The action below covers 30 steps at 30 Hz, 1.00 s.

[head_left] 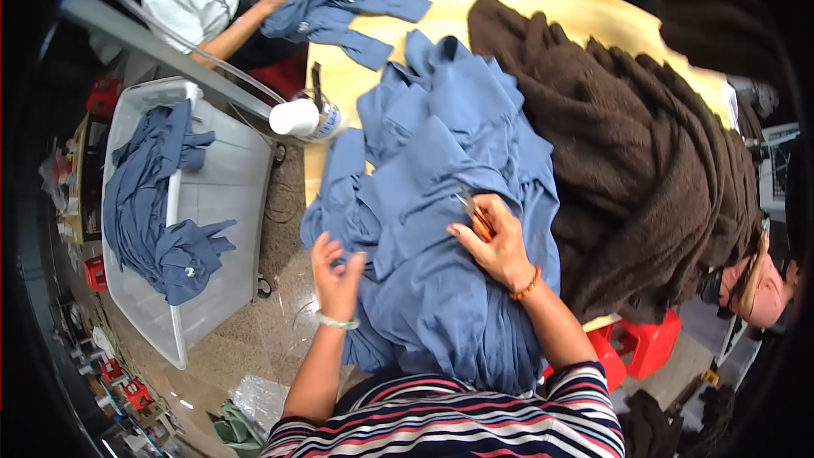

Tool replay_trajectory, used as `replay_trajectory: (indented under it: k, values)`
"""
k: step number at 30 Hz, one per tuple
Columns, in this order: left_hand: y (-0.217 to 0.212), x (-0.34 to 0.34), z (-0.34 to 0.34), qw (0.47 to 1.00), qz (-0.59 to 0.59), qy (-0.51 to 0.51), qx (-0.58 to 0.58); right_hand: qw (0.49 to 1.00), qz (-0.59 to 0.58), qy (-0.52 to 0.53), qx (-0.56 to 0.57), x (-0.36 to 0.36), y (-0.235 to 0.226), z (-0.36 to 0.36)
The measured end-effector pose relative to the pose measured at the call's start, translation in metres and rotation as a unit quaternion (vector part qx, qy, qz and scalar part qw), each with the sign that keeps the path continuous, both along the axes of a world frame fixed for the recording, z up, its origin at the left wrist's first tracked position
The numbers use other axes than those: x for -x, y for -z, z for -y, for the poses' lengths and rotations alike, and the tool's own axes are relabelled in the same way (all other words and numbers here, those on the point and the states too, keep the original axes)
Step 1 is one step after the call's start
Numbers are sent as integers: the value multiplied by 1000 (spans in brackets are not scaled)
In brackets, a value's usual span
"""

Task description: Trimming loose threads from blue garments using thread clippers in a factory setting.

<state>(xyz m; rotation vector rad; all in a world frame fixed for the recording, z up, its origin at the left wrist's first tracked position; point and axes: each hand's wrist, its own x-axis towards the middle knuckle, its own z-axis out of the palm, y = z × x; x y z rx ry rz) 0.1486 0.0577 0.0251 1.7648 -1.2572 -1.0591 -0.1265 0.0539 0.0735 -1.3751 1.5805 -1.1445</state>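
A heap of blue garments (424, 203) covers the table's near side and hangs over its front edge. My right hand (504, 246), with an orange bead bracelet at the wrist, is closed on thread snips (482, 222) with an orange handle. Their metal blades point up and left, over the blue cloth. At the heap's left edge my left hand (337, 280) has its fingers apart and loosely bent, with nothing visible in it. A pale bangle circles that wrist. Whether its fingers touch the cloth I cannot tell.
Dark brown fleecy cloth (627, 161) is piled on the table's right. A white cylindrical object (294, 117) and clear bottle (329, 121) stand at the left edge. Blue garments hang over a grey wheeled bin (220, 229). Across the table, a person handles another blue garment (339, 8).
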Motion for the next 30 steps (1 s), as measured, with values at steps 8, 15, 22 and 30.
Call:
replay_trajectory:
  k: [8,15,22,30]
  values:
    - [5,27,44,984,60,166,38,946,-311,60,-65,22,-25,17]
    - [-55,-32,62,958,-92,-145,231,999,-27,4,-20,-19,-51,17]
    - [27,-162,46,958,-112,-222,140,882,217,-406,-99,-139,-67,-12]
    - [-16,-8,41,992,40,47,110,988,-138,13,-66,-28,0,7]
